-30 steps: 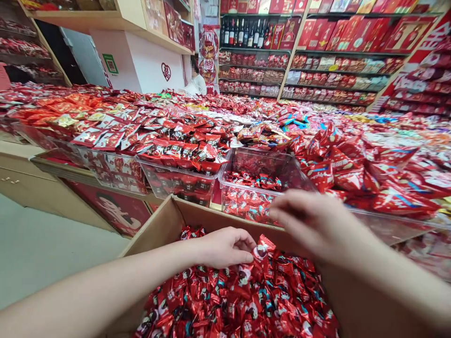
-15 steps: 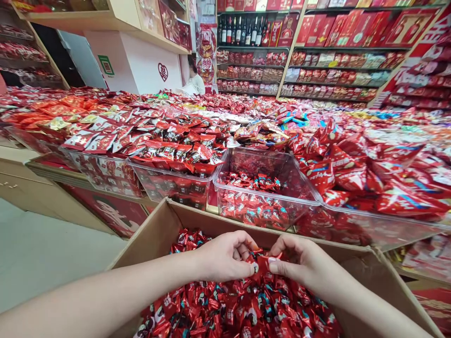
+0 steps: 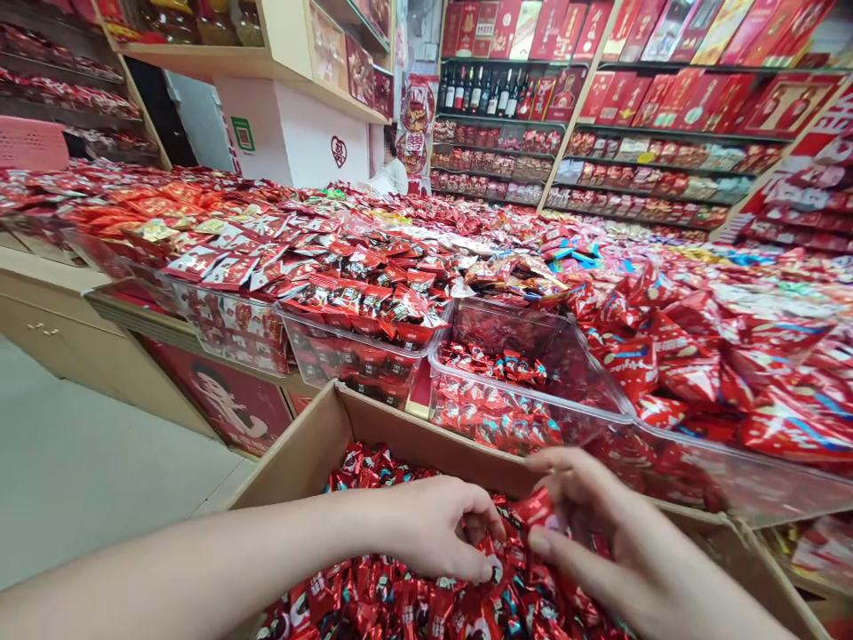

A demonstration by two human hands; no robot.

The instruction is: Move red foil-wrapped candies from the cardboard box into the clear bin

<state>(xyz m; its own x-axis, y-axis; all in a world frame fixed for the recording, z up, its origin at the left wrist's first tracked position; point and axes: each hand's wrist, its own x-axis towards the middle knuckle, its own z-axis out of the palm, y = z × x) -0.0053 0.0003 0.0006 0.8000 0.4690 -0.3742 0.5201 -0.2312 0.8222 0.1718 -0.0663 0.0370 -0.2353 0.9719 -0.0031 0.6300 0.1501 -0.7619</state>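
A cardboard box (image 3: 410,428) in front of me holds a heap of small candies (image 3: 400,587) in shiny red wrappers with blue and white prints. My left hand (image 3: 443,524) is low over the heap, fingers curled, with a wrapped candy (image 3: 494,564) at the tips of its thumb and forefinger. To its right, my right hand (image 3: 600,524) pinches a red wrapped candy (image 3: 535,508) between thumb and fingers, somewhat blurred. The two hands are a little apart, and both are inside the box's outline.
Past the box's far wall stands a clear plastic bin (image 3: 533,400), partly filled with similar candies. Bins of red packets (image 3: 373,298) and larger red bags (image 3: 699,356) flank it. Shelves with wine bottles (image 3: 480,89) and red gift boxes line the back. Grey floor (image 3: 99,444) shows at left.
My hands have moved apart, the right one lifting slightly and turning with a candy in its fingers. The left has lowered slightly. The whole view has shifted, with the scene lower and further right.
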